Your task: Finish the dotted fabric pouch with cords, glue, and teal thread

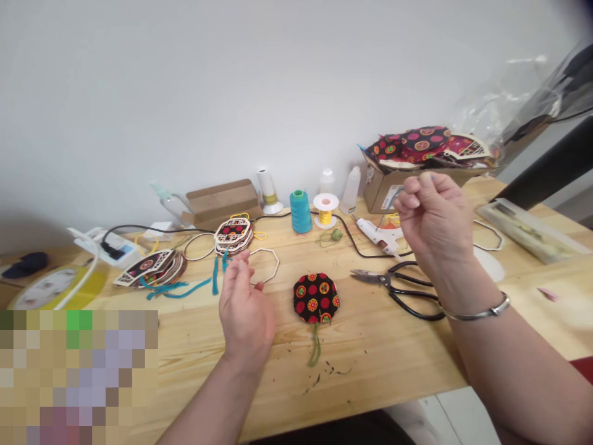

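A dark octagonal fabric piece [316,298] with red and orange flower patterns lies flat on the wooden table, a green cord loop [315,347] hanging from its lower edge. To its left, above the table, is my left hand [245,309], fingers loosely curled and partly hidden behind one another; whether it holds anything does not show. My right hand [433,213] is raised at the right with thumb and fingers pinched, and a thin bluish strand [384,213] seems to run down from it. Black-handled scissors [407,285] lie below that hand.
Thread spools [301,212], a glue gun [377,235] and bottles [352,190] stand or lie toward the wall. Patterned pieces fill a cardboard box [382,191] at the back right. Stacked ornaments [234,235] with teal tassels, a power strip [109,246] and cables occupy the left.
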